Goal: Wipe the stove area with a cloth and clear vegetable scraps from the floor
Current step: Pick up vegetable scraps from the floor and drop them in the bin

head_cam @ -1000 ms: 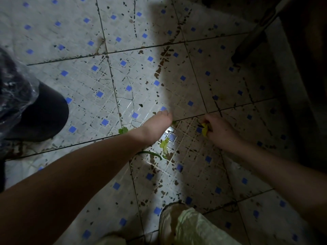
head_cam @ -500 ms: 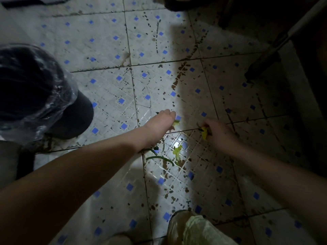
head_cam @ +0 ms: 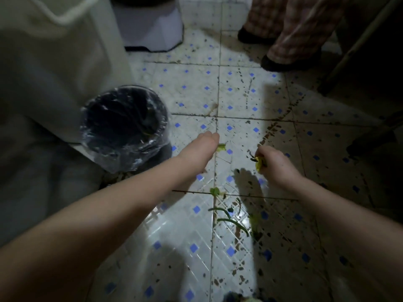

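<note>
Vegetable scraps (head_cam: 231, 221) lie scattered on the tiled floor (head_cam: 196, 94) near me, so I judge the clearing partly done with plenty left. My right hand (head_cam: 277, 164) is closed around a yellow-green bunch (head_cam: 259, 164). My left hand (head_cam: 202, 147) stretches to a leaf (head_cam: 221, 147) near the lined bin (head_cam: 124, 127); whether it grips, I cannot tell.

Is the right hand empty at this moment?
No, the right hand has its fingers curled round a clump of yellow-green vegetable scraps.
</note>
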Demonstrator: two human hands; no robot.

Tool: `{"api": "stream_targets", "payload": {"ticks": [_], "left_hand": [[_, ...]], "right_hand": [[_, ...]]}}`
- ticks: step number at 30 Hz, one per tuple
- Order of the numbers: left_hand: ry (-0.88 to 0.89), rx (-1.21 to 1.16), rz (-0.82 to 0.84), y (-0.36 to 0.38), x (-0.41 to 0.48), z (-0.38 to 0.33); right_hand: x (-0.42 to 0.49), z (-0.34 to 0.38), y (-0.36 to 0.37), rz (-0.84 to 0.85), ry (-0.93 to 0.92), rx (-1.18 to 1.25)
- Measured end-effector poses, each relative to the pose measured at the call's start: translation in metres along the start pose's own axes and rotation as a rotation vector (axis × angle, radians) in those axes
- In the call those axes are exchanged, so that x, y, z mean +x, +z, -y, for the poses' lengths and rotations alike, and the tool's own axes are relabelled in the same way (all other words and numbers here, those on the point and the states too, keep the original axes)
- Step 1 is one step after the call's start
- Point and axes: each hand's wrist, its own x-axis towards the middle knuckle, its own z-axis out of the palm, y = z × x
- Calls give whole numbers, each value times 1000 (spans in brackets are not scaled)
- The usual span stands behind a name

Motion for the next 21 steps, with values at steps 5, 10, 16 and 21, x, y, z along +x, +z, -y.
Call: {"api": "stream_targets", "payload": {"ticks": [5, 10, 16, 21], "left_hand": [[-76, -35, -129, -44, -26, 33], [-230, -51, -228, -65, -55, 76], [-360, 41, -233, -73, -83, 108], [-401, 120, -156, -73, -86, 112]], "right_hand": [[29, 36, -5, -34, -93, -12], [50, 74, -5, -21, -188, -4], [65, 119, -7, -55, -295, -1], [65, 140, -12, -79, -377, 5]]}}
